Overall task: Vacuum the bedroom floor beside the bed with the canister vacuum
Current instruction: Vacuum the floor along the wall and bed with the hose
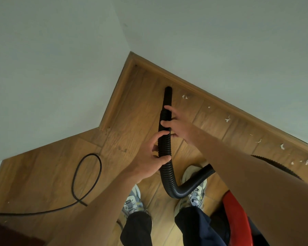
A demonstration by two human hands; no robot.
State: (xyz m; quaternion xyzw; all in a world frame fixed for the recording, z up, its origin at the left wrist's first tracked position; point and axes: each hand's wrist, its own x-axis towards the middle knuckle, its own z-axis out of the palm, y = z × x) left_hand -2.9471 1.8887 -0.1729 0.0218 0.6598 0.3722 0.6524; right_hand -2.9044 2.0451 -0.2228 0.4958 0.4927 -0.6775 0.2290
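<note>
My fingers curl round the black vacuum hose [169,176], left hand [149,153] below right hand [177,127]. Its nozzle [168,96] sits near the floor's [132,107] far corner, seemingly touching the skirting [203,94]. The tight bend by my shoes [196,190] could kink, choking suction.

hose [164,139]: ran up the centre of the frame, its nozzle [168,93] ending just before the skirting board [220,102]
hands: right hand [178,128] gripped the hose above the left hand [149,157], mid-frame
cord [86,174]: looped on the floor [43,174], centre left
canister [236,219]: lower right corner
scraps [227,119]: on the floor along the skirting board, right
</note>
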